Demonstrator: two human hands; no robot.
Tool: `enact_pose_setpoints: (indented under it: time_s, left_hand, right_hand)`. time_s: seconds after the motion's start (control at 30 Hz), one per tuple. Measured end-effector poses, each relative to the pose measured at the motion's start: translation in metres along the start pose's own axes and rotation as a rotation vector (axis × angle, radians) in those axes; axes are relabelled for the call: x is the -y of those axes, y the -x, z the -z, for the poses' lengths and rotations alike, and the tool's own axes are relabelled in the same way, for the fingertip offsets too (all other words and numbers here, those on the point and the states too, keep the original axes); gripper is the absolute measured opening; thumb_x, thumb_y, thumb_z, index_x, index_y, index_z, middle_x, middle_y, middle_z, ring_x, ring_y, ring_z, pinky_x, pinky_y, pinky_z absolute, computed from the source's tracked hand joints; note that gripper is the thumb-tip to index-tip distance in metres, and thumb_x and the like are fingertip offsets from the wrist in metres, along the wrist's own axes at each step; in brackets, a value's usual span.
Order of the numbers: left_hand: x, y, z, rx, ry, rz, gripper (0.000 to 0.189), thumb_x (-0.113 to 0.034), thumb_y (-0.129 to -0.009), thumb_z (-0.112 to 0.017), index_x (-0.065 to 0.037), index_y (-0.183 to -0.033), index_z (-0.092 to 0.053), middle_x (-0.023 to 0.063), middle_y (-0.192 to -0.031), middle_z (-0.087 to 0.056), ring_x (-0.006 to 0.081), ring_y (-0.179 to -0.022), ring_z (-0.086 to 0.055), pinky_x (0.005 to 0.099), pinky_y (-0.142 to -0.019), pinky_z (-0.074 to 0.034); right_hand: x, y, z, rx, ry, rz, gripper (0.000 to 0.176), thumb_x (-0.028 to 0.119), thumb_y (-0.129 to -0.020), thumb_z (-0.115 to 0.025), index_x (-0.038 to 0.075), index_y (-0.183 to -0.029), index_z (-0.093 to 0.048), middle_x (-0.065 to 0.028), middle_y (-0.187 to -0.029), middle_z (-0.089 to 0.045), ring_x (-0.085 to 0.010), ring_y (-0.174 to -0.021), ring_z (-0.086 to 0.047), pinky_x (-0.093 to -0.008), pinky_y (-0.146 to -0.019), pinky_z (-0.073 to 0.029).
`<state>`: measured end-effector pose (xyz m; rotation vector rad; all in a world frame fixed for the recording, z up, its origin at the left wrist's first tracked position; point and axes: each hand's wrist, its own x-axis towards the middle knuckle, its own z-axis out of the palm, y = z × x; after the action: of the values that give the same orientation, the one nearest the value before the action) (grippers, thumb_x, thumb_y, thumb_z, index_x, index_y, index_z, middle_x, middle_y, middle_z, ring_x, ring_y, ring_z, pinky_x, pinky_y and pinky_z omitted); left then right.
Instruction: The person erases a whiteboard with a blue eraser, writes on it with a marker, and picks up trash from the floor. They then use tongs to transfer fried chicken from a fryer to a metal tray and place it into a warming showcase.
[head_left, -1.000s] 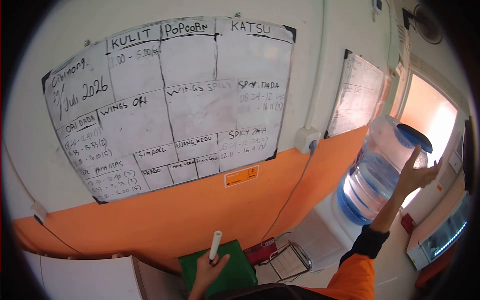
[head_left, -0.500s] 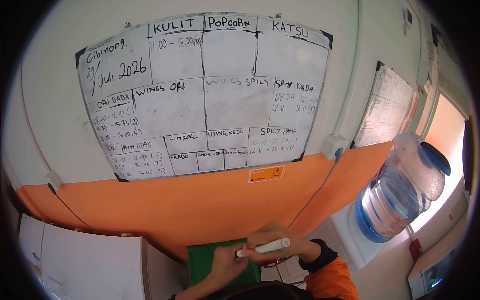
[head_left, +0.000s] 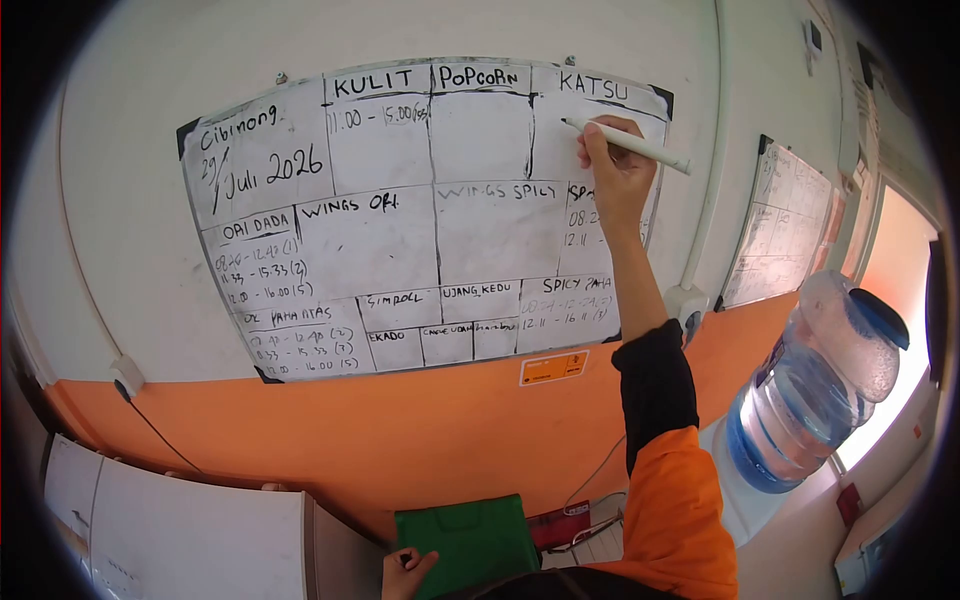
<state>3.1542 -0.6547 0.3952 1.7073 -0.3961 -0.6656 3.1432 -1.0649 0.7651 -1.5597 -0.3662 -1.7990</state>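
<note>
My right hand (head_left: 620, 160) is raised at the upper right of the whiteboard (head_left: 490, 235), its fingers closed around a white marker (head_left: 640, 145). The marker's dark tip points left, right at the bare part of the box headed KATSU. Low in front of me, my left hand (head_left: 402, 578) is closed on a small dark piece that looks like the marker cap (head_left: 405, 560). Handwritten headings, times and a date cover the board. My right forearm crosses its lower right side and hides part of the writing there.
A green box (head_left: 465, 540) lies below the board, beside my left hand. White cabinets (head_left: 200, 530) stand at lower left. On the right are a water dispenser bottle (head_left: 810, 390), a wall socket (head_left: 686, 305) and a second whiteboard (head_left: 775, 220).
Both hands were together low at the marker. My right hand has lifted it, uncapped, up to the board, while my left hand has moved down and left. The view has shifted slightly.
</note>
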Motion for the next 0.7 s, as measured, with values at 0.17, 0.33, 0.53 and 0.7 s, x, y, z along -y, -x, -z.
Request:
enact_pose_setpoints:
  time_s: [0.17, 0.33, 0.53, 0.7]
  left_hand:
    - [0.032, 0.007, 0.012, -0.099, -0.011, -0.144, 0.035, -0.014, -0.083, -0.061, -0.013, -0.062, -0.033, -0.0042, -0.058, -0.024, 0.0086, -0.054, -0.025, 0.0275, -0.047, -0.022]
    - [0.038, 0.009, 0.016, -0.132, 0.022, -0.127, 0.037, -0.012, -0.082, -0.062, -0.013, -0.063, -0.031, -0.0040, -0.059, -0.023, 0.0088, -0.053, -0.024, 0.0275, -0.047, -0.020]
    - [0.041, 0.006, 0.018, -0.168, -0.046, -0.135, 0.038, -0.016, -0.082, -0.063, -0.014, -0.062, -0.030, -0.0036, -0.057, -0.024, 0.0091, -0.051, -0.024, 0.0282, -0.045, -0.019]
    - [0.036, 0.007, 0.017, -0.158, 0.004, -0.151, 0.039, -0.017, -0.083, -0.063, -0.014, -0.062, -0.030, -0.0040, -0.057, -0.024, 0.0089, -0.049, -0.023, 0.0278, -0.044, -0.020]
  right_hand:
    - [-0.006, -0.010, -0.019, 0.007, 0.032, 0.165, 0.014, 0.004, -0.080, -0.064, -0.002, -0.091, -0.059, -0.0031, -0.080, -0.059, -0.0068, -0.069, -0.054, -0.0203, -0.063, -0.045]
    - [-0.007, -0.010, -0.023, 0.008, 0.099, 0.189, 0.013, 0.005, -0.079, -0.064, -0.002, -0.089, -0.060, -0.0020, -0.080, -0.059, -0.0062, -0.069, -0.053, -0.0202, -0.063, -0.045]
    - [-0.004, -0.008, -0.019, 0.026, 0.166, 0.182, 0.014, 0.006, -0.078, -0.065, -0.002, -0.089, -0.061, -0.0021, -0.081, -0.060, -0.0064, -0.068, -0.053, -0.0202, -0.063, -0.045]
    - [-0.008, -0.010, -0.023, -0.058, 0.047, 0.167, 0.013, 0.005, -0.078, -0.065, -0.002, -0.087, -0.061, -0.0018, -0.077, -0.060, -0.0060, -0.066, -0.053, -0.0196, -0.063, -0.045]
